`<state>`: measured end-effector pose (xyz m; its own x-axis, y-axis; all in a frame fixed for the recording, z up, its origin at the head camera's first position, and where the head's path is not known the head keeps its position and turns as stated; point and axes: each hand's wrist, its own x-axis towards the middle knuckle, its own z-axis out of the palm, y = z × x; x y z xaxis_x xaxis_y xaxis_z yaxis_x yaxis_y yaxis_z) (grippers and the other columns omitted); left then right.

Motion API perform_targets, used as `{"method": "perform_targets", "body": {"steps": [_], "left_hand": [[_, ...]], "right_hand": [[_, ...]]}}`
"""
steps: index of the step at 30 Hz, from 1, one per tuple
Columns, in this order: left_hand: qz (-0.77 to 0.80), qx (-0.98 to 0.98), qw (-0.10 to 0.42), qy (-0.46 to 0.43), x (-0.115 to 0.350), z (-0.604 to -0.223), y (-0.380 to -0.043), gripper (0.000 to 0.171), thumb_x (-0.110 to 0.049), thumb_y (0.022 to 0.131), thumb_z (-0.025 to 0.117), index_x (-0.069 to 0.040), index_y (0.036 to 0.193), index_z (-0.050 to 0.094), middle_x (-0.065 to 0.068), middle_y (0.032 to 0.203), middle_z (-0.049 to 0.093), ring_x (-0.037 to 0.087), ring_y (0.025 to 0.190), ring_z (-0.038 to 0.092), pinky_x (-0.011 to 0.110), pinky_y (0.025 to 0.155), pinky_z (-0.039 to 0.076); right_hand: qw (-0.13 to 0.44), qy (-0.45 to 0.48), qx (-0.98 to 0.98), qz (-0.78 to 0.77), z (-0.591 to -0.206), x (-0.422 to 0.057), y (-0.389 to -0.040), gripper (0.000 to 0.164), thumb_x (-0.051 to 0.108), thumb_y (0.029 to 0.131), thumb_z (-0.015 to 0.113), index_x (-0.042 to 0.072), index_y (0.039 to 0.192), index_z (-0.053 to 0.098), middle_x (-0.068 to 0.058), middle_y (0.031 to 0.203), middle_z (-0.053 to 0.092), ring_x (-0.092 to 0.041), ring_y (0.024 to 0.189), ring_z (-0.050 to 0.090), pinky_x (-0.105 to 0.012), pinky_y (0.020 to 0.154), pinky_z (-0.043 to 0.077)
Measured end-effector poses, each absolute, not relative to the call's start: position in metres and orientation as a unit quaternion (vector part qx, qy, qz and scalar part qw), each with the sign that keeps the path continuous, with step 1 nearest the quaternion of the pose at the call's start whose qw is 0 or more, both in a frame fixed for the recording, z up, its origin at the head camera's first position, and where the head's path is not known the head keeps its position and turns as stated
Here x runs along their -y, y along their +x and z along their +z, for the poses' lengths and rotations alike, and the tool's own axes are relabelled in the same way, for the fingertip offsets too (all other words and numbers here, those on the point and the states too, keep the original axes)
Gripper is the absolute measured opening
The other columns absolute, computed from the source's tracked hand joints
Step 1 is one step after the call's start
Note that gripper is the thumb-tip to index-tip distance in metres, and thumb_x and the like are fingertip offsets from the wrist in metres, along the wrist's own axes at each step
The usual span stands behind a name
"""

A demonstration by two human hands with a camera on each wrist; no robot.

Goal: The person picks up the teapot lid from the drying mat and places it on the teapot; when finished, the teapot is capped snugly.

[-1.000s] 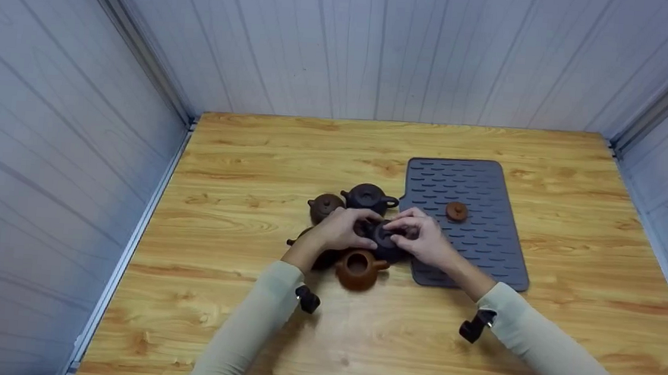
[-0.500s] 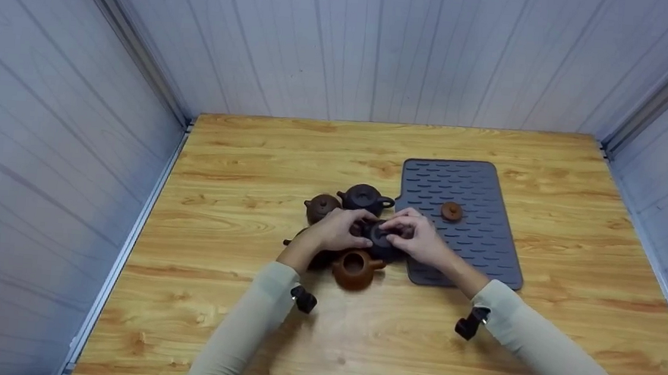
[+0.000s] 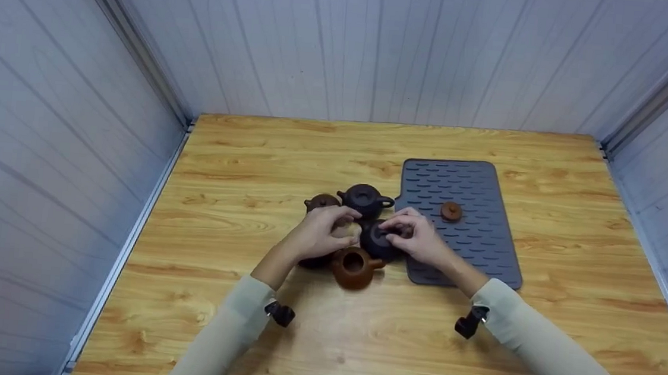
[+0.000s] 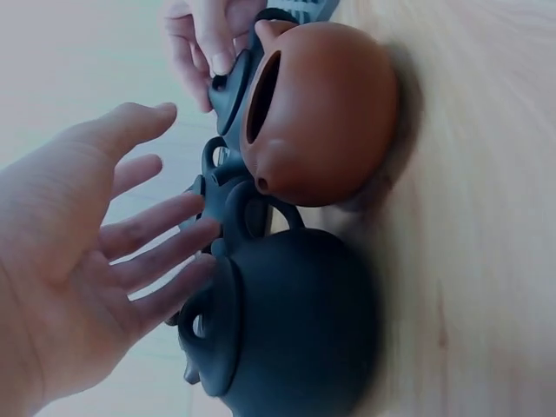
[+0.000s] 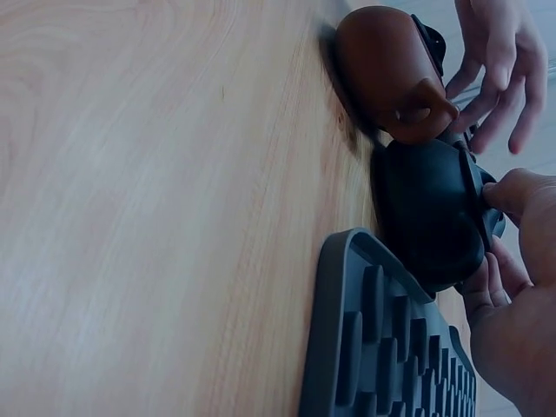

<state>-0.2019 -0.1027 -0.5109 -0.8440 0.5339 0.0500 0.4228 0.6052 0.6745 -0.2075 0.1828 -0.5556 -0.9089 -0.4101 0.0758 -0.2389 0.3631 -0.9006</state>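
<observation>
My right hand [image 3: 420, 241] pinches the lid knob of a black teapot [image 5: 430, 204], with the lid seated on the pot. My left hand [image 4: 78, 252] hovers to the left of that teapot with its fingers extended and apart, holding nothing. Just in front stands an orange-brown teapot [image 3: 352, 279] without a lid, its mouth uncovered. Below my left hand is another dark lidded teapot [image 4: 304, 321], mostly covered by the hand in the head view. Behind the hands are a black teapot [image 3: 363, 197] and a brown teapot [image 3: 321, 201], partly hidden.
A grey ridged mat [image 3: 474, 264] lies right of the teapots, with an orange-brown lid [image 3: 451, 211] on it. The wooden table [image 3: 357, 344] meets white panel walls [image 3: 344, 51] at the back and sides. The teapots stand close together.
My left hand has drawn away to the left from the black teapot and its fingers have spread. My right hand stays at the lid knob. The head view has shifted slightly.
</observation>
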Motion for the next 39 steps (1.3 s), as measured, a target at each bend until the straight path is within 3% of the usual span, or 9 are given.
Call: {"method": "perform_targets", "body": {"steps": [5, 12, 20, 24, 31, 39], "left_hand": [[0.367, -0.888, 0.046, 0.272, 0.111, -0.512, -0.185, 0.048, -0.021, 0.098, 0.083, -0.008, 0.144, 0.073, 0.023, 0.132, 0.076, 0.043, 0.120, 0.074, 0.058, 0.104, 0.060], [0.369, -0.889, -0.011, 0.270, 0.120, -0.515, -0.158, 0.052, -0.024, 0.096, 0.087, -0.010, 0.144, 0.073, 0.014, 0.137, 0.075, 0.037, 0.132, 0.069, 0.058, 0.111, 0.057], [0.391, -0.878, -0.039, 0.273, 0.129, -0.522, -0.136, 0.052, -0.020, 0.093, 0.091, -0.008, 0.141, 0.075, 0.014, 0.130, 0.077, 0.031, 0.121, 0.073, 0.049, 0.103, 0.061], [0.406, -0.872, -0.041, 0.270, 0.132, -0.529, -0.128, 0.051, -0.018, 0.093, 0.091, -0.006, 0.140, 0.075, 0.016, 0.126, 0.078, 0.031, 0.113, 0.074, 0.044, 0.097, 0.064], [0.416, -0.874, -0.042, 0.249, 0.135, -0.542, -0.116, 0.056, -0.018, 0.093, 0.093, -0.007, 0.144, 0.073, 0.015, 0.121, 0.079, 0.028, 0.110, 0.076, 0.040, 0.092, 0.066], [0.428, -0.876, 0.008, 0.223, 0.135, -0.552, -0.108, 0.063, -0.020, 0.095, 0.092, -0.009, 0.152, 0.068, 0.016, 0.115, 0.085, 0.028, 0.096, 0.084, 0.044, 0.087, 0.069]], "right_hand": [[0.083, -0.198, -0.824, -0.524, -0.555, -0.182, -0.207, 0.021, 0.003, 0.103, 0.079, 0.004, 0.123, 0.086, -0.023, 0.127, 0.066, -0.014, 0.097, 0.061, -0.018, 0.086, 0.051], [0.082, -0.198, -0.828, -0.517, -0.551, -0.181, -0.207, 0.022, 0.005, 0.103, 0.080, 0.005, 0.124, 0.085, -0.023, 0.130, 0.066, -0.021, 0.104, 0.064, -0.018, 0.087, 0.051], [0.082, -0.197, -0.835, -0.506, -0.547, -0.187, -0.203, 0.025, 0.009, 0.103, 0.081, 0.005, 0.127, 0.084, -0.023, 0.136, 0.067, -0.034, 0.117, 0.068, -0.025, 0.093, 0.055], [0.088, -0.198, -0.834, -0.508, -0.545, -0.191, -0.202, 0.026, 0.009, 0.104, 0.081, 0.004, 0.129, 0.084, -0.024, 0.139, 0.067, -0.036, 0.123, 0.067, -0.028, 0.096, 0.056], [0.107, -0.209, -0.828, -0.509, -0.542, -0.197, -0.201, 0.029, 0.010, 0.104, 0.081, 0.005, 0.132, 0.082, -0.023, 0.141, 0.067, -0.034, 0.125, 0.067, -0.022, 0.096, 0.055], [0.113, -0.214, -0.829, -0.505, -0.540, -0.201, -0.201, 0.028, 0.011, 0.104, 0.081, 0.009, 0.132, 0.083, -0.019, 0.140, 0.070, -0.030, 0.130, 0.064, -0.030, 0.102, 0.057]]}}
